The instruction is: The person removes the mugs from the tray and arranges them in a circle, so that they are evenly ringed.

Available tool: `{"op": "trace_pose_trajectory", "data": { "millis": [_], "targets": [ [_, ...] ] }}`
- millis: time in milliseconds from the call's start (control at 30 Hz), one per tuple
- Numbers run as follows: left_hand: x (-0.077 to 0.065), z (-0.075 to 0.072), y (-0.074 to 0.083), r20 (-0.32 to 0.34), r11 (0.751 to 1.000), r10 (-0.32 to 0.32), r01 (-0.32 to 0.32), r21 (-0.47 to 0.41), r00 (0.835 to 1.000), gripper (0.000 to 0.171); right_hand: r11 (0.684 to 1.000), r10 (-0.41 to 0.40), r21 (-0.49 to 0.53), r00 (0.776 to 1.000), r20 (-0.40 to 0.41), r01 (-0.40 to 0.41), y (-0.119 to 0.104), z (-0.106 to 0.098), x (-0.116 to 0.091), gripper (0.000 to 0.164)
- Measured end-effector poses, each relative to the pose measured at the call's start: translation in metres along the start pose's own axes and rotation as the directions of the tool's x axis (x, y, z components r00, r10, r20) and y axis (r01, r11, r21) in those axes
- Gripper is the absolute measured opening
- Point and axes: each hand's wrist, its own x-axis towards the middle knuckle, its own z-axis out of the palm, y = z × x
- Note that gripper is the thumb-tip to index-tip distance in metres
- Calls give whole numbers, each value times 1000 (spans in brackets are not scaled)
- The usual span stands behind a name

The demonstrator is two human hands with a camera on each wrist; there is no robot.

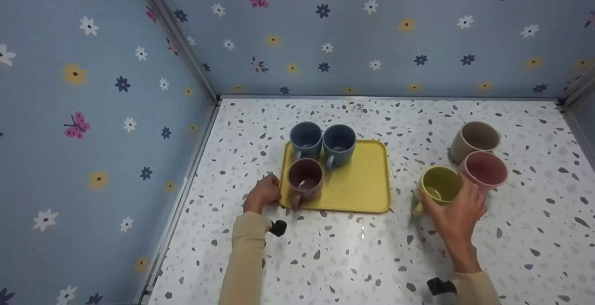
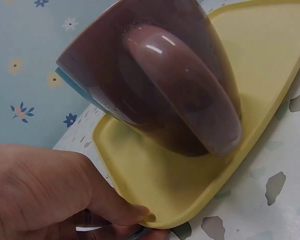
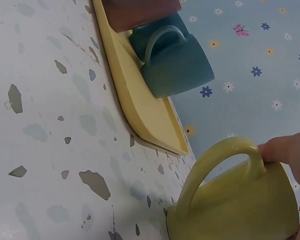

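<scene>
My left hand (image 1: 266, 190) pinches the near left corner of a yellow tray (image 1: 358, 188), thumb over the rim in the left wrist view. On the tray's left half stand two blue-grey mugs (image 1: 339, 143) at the back and a brown mug (image 2: 155, 80) in front, handles toward me. Off to the right, my right hand (image 1: 458, 209) grips a yellow-green mug (image 1: 434, 182) by its sides, thumb on the left and fingers on the right. That mug's handle (image 3: 210, 167) points left, toward the tray.
Just behind the right hand are a pink mug (image 1: 487, 171) and a beige mug (image 1: 472, 144), close together. A speckled white table (image 1: 344, 258) lies under everything. Flowered blue panels (image 1: 348, 35) wall it at the back and left.
</scene>
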Motion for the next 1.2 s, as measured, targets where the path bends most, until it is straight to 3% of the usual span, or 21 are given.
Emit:
{"op": "trace_pose_trajectory", "data": {
  "millis": [600, 1200],
  "targets": [
    [-2, 1, -1, -17, 1000, 22, -22, 8, 1000, 26, 1000, 29, 2, 1000, -7, -29, 6, -5, 1, 91],
    [0, 0, 1, -6, 1000, -17, 17, 0, 1000, 25, 999, 52, -11, 999, -15, -52, 9, -4, 3, 93]
  ]
}}
